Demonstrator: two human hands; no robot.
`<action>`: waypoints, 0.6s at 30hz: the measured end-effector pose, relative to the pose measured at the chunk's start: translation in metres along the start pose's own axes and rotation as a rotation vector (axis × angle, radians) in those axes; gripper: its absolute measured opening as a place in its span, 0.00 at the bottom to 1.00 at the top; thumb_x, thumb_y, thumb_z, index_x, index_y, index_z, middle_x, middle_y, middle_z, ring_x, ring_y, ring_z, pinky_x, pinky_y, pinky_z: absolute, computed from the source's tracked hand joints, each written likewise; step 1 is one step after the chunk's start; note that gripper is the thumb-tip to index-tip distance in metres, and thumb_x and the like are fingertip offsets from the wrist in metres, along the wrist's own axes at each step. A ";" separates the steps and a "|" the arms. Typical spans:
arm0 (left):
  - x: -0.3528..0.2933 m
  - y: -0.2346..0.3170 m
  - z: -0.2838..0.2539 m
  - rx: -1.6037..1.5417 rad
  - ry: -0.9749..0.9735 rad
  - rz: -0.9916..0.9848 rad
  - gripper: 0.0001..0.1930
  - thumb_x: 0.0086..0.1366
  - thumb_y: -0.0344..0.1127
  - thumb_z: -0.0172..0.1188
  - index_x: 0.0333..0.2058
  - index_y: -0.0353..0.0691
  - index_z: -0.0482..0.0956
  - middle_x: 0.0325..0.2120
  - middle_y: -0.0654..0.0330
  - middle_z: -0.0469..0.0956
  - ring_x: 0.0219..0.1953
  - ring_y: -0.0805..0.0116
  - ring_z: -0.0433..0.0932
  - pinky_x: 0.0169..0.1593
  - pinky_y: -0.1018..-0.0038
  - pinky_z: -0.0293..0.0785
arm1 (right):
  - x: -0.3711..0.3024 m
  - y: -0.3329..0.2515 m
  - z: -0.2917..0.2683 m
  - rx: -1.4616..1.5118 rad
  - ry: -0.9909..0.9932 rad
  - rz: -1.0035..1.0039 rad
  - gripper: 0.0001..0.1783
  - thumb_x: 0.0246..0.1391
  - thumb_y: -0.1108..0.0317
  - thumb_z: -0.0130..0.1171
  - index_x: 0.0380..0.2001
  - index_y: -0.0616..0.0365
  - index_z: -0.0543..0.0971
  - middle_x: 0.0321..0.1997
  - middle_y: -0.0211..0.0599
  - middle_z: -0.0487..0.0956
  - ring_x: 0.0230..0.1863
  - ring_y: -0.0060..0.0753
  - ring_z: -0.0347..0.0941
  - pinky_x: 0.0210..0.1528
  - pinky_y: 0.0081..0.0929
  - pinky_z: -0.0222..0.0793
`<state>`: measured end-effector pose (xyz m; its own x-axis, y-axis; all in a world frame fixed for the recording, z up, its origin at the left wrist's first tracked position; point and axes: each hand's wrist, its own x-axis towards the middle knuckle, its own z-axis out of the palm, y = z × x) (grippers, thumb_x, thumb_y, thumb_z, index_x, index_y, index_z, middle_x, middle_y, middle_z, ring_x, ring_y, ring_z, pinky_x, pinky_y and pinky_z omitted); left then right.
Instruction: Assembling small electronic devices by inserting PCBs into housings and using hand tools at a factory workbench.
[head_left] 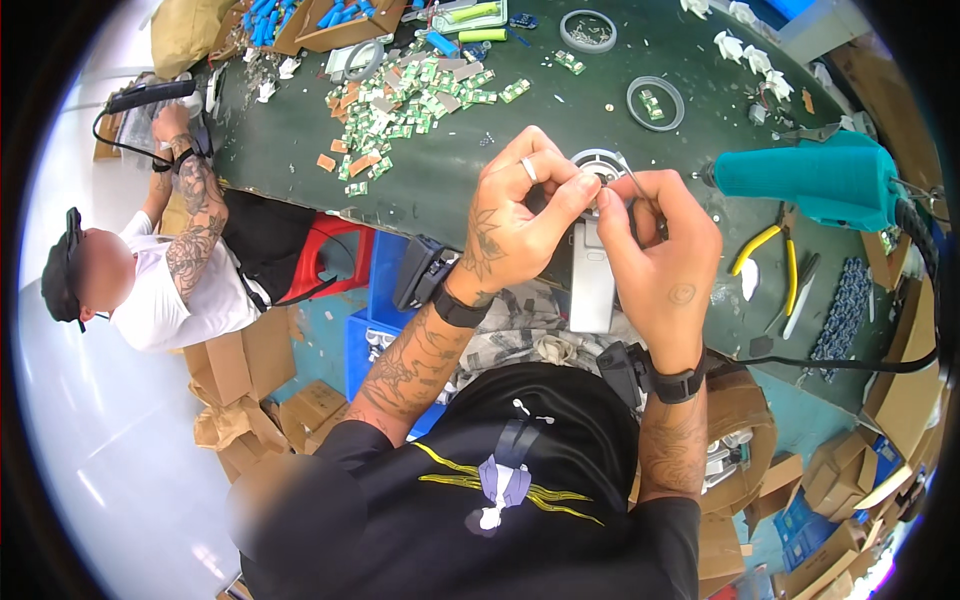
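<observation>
At the bench (425, 172), the left hand (520, 215) and right hand (668, 250) pinch a gray gadget (591, 285); a loose grip could drop it.

The left forearm (415, 375) is slanting up and inward, its tattooed skin showing; the right forearm (672, 450) is standing almost upright, also carrying tattoos. Both wrists are holding the hands close together in front of the body, with the backs of both facing the view. The left hand (525, 220) is curling its fingers inward, its thumb (570, 200) pointing up and to the right. The right hand (662, 250) is bending its index finger over, its thumb pointing upward. The two thumb tips are resting just beside each other, both hands pinching.
</observation>
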<state>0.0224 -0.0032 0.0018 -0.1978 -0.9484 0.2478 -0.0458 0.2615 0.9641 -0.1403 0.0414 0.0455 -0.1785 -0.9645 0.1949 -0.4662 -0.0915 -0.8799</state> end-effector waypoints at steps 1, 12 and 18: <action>0.000 0.001 0.000 0.005 -0.007 0.005 0.05 0.66 0.29 0.70 0.32 0.35 0.85 0.29 0.64 0.73 0.28 0.76 0.72 0.32 0.76 0.68 | 0.002 -0.001 0.000 0.001 -0.010 0.030 0.06 0.55 0.75 0.70 0.34 0.59 0.81 0.19 0.29 0.65 0.19 0.22 0.56 0.22 0.28 0.54; -0.009 0.001 -0.004 0.038 0.009 -0.018 0.07 0.66 0.29 0.70 0.29 0.34 0.83 0.27 0.64 0.73 0.27 0.76 0.71 0.32 0.75 0.67 | -0.004 0.019 0.007 0.138 0.303 0.013 0.05 0.58 0.76 0.67 0.38 0.59 0.83 0.23 0.29 0.72 0.21 0.19 0.62 0.23 0.23 0.58; 0.001 0.008 -0.002 0.044 0.005 -0.030 0.07 0.66 0.29 0.70 0.29 0.34 0.83 0.27 0.64 0.72 0.27 0.76 0.70 0.32 0.75 0.66 | -0.004 0.005 -0.008 -0.149 0.015 -0.267 0.09 0.53 0.77 0.70 0.38 0.55 0.85 0.31 0.31 0.78 0.24 0.29 0.76 0.26 0.29 0.71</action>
<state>0.0242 -0.0023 0.0102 -0.1907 -0.9569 0.2192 -0.0949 0.2402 0.9661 -0.1490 0.0470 0.0438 -0.0448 -0.9074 0.4179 -0.6199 -0.3028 -0.7239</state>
